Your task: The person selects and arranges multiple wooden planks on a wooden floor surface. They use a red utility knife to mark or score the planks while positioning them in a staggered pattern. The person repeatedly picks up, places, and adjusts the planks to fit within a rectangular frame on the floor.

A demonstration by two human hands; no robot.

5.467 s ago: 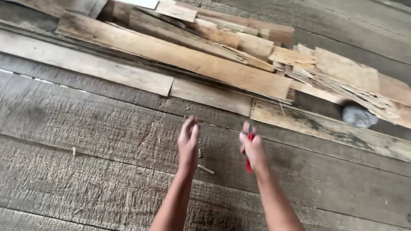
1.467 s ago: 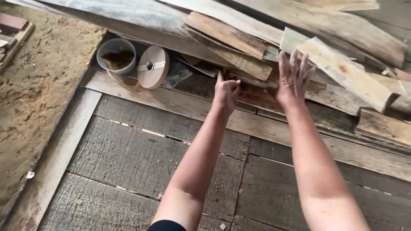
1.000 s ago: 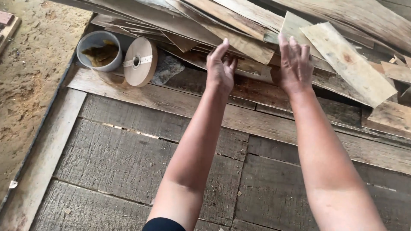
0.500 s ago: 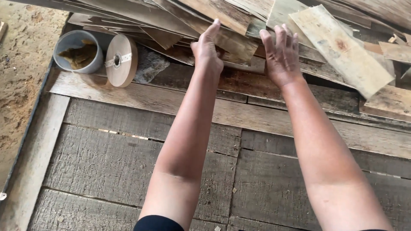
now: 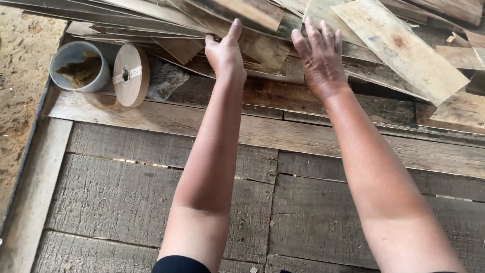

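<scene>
I am reaching both arms forward over the grey plank floor (image 5: 126, 197) to a loose pile of thin wood strips (image 5: 166, 15) at its far edge. My left hand (image 5: 226, 50) is pressing on a brownish veneer strip (image 5: 262, 46); the fingers are together, stretched and pointing away from me, the thumb is standing a little to the left. My right hand (image 5: 321, 58) is lying flat beside it, with the fingers slightly spread, over the edge of the same layer of strips. Neither hand is closed around anything; both are open and only touching the wood.

The brownish veneer strip is lying with its long axis going from the upper left to the lower right, and its near end is pointing toward the gap between my hands. Just right of my right hand, a pale wide board (image 5: 404, 50) is lying over the pile, slanting from the top middle down to the right, and its lower end is pointing at the right edge.

To the left, well apart from my hands, a grey round tub (image 5: 76, 53) with yellowish paste inside is standing on the floor. A roll of brown tape (image 5: 130, 75) is leaning on its edge just beside the tub. Further left there is bare sandy ground (image 5: 22, 76).
</scene>
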